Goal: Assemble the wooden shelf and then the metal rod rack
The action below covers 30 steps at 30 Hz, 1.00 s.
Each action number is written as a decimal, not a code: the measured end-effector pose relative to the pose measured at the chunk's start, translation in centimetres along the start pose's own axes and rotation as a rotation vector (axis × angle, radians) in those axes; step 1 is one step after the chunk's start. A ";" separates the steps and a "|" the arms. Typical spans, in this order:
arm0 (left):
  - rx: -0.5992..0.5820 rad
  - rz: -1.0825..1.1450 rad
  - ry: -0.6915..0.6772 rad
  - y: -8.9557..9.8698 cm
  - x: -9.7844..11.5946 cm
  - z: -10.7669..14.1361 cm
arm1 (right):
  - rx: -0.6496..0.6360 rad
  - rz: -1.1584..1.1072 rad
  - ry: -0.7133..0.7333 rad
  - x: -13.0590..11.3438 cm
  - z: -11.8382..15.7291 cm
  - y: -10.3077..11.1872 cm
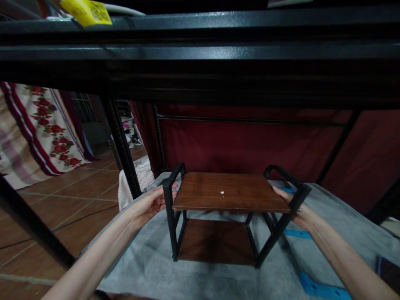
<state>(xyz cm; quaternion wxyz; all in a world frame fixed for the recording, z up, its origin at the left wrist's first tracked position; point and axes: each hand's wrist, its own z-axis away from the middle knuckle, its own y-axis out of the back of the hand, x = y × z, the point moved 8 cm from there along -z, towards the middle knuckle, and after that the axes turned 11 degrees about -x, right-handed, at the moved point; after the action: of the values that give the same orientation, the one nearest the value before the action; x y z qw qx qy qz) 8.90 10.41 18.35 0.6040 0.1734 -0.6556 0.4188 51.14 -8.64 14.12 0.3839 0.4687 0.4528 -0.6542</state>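
A small two-tier shelf (200, 191) with brown wood-look boards and a black metal frame stands in front of me on a grey cloth (140, 266). Its looped side bars rise above the upper board, which has a small white spot. My left hand (151, 206) grips the left side of the frame, fingertips passing behind the post. On the opposite side, my right hand (304, 217) reaches behind the slanted post and holds the frame near the board's edge. Part of each hand's fingers is hidden by the frame.
A dark metal beam (218, 52) crosses overhead, with a yellow tag (87, 12). Blue-cornered frame parts (321, 287) lie on the cloth at right. A dark red curtain (234, 141) hangs behind. Black uprights (120, 146) and tiled floor (90, 196) are at left.
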 end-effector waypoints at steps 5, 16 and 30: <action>0.115 0.011 -0.047 -1.0 1.0 0.9 | 0.022 0.086 0.023 -0.6 -0.2 -1.3; 0.166 0.030 -0.037 -0.6 0.7 1.0 | 0.011 0.033 0.052 -0.7 0.0 -1.4; 0.190 0.040 -0.130 -1.6 2.0 1.9 | -0.004 -0.019 0.047 -0.5 0.1 -2.5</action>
<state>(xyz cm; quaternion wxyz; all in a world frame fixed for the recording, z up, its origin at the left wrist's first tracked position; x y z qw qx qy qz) 8.45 8.53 20.90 0.5326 0.2433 -0.6541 0.4789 48.94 -7.93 15.22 0.3678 0.4790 0.4674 -0.6456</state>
